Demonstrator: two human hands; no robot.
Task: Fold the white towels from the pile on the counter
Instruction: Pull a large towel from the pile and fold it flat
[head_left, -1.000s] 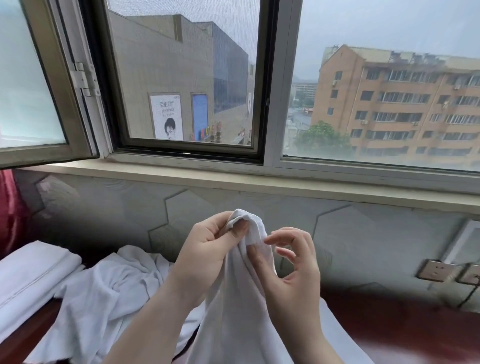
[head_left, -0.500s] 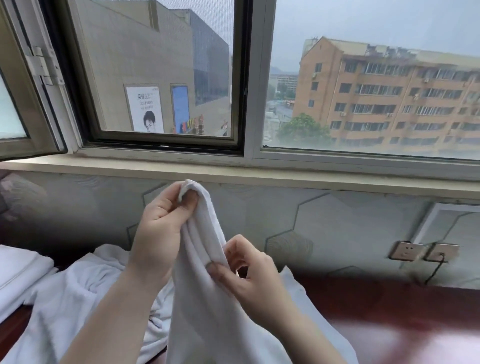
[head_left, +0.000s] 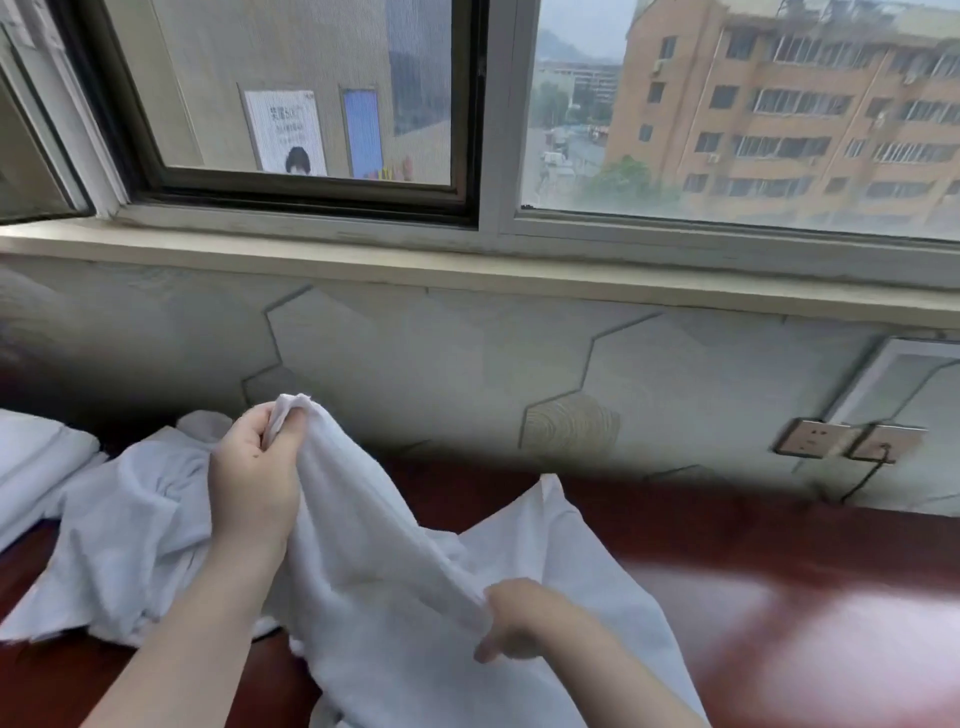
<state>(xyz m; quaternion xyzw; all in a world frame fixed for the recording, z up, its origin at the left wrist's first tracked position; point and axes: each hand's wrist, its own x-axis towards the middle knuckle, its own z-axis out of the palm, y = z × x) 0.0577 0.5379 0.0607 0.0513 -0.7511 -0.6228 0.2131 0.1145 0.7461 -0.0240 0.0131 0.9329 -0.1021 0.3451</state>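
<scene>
Towel (head_left: 395, 561) stretched between our two hands over the dark red surface (head_left: 779, 582).
We see the crumpled pile (head_left: 130, 540) behind it on the left, beside folded towels (head_left: 36, 462). Our left hand (head_left: 254, 483) pinches one raised corner; our right hand (head_left: 514, 623) grasps the edge lower down.

A single head-worn view looks forward and slightly down, close over the tabletop (head_left: 779, 597). It faces the window (head_left: 311, 104) and the wall (head_left: 467, 364) beneath it.
</scene>
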